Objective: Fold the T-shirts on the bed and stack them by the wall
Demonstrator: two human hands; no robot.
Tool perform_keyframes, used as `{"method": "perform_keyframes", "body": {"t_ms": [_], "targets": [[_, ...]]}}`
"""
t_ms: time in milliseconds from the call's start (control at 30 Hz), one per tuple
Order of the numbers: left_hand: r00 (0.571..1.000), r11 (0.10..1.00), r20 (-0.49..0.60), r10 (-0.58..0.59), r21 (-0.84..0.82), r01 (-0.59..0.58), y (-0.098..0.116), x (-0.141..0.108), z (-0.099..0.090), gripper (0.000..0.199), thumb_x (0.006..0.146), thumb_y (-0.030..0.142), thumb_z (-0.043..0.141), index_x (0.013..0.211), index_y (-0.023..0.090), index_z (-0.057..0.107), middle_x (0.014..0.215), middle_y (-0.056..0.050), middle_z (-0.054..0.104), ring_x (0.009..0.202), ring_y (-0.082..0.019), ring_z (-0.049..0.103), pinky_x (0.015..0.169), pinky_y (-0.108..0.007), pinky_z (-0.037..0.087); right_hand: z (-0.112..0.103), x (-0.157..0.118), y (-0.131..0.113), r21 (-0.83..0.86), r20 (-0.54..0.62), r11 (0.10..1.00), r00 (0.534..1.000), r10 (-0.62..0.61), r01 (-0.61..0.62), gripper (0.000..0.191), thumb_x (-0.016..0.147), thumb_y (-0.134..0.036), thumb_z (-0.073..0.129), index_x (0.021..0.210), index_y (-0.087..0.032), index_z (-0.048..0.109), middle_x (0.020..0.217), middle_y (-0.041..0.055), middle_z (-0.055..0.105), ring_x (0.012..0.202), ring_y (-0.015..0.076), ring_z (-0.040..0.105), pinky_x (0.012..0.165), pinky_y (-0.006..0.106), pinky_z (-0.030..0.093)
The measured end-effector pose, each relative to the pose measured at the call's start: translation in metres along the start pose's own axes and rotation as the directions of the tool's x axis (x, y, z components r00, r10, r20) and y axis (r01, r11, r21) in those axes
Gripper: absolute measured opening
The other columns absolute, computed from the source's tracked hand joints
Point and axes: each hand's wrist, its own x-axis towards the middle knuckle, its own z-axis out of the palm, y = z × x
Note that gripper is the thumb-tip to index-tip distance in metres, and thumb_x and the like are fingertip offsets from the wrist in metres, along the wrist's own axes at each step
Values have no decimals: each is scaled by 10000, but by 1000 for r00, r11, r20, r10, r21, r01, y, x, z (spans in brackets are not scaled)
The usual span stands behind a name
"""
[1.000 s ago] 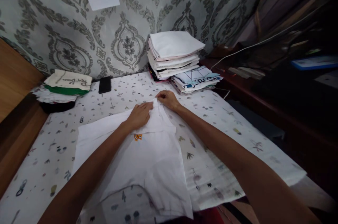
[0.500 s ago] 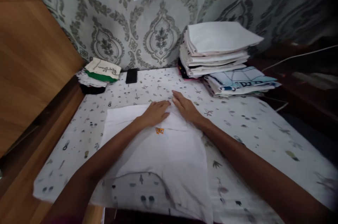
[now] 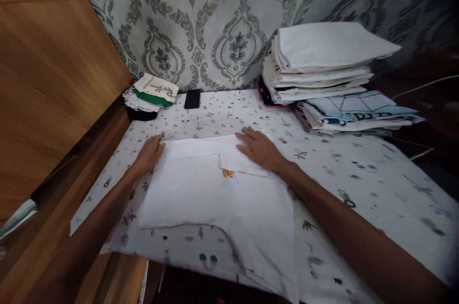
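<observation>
A white shirt point(image 3: 190, 194) lies partly folded on the patterned sheet, its lower right part reaching towards me. It has a small orange fish print point(image 3: 228, 173) near the folded strip at its top. At the shirt's far left corner rests my left hand point(image 3: 148, 153), fingers stretched out along the edge. My right hand point(image 3: 261, 148) lies flat with spread fingers on the far right part of the shirt. Neither hand grips the cloth.
Behind to the right stands a tall pile of folded white clothes point(image 3: 322, 48), beside a lower folded pile point(image 3: 358, 108). A small stack of clothes point(image 3: 154, 89) and a black phone point(image 3: 192, 99) lie at the back left. A wooden panel point(image 3: 46, 70) borders the left side.
My left hand has moved left from the shirt's middle to its far left corner. My right hand has spread flat on the cloth. The view has shifted slightly left.
</observation>
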Motion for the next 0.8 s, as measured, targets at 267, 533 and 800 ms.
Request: {"method": "perform_keyframes", "body": {"t_ms": [267,533,800], "targets": [[982,962,-24,-186,-209,177,11,23,-5,107,722,300,580,730,210,523,705,13,514,705,-169,511,646,-278,410,-3,0,-3,-3,34,1000,999,20,-20,629,1005,-592,297,1491,-226,458,1599,111,369,1498,301,281,1202,527,273],[930,920,-202,-307,-313,236,30,11,4,122,876,325,438,960,238,457,690,27,488,621,-174,493,576,-263,371,-4,0,-4,31,50,998,998,47,-49,697,966,-673,320,1500,-242,444,1617,89,335,1510,335,232,1217,526,243],[967,899,-18,-253,365,242,47,7,-4,348,986,321,282,1222,157,478,922,-170,711,851,-346,678,746,-425,467,-5,0,-5,45,51,997,997,63,-65,708,959,-680,333,1508,-244,433,1617,80,338,1513,338,218,1221,522,233]]}}
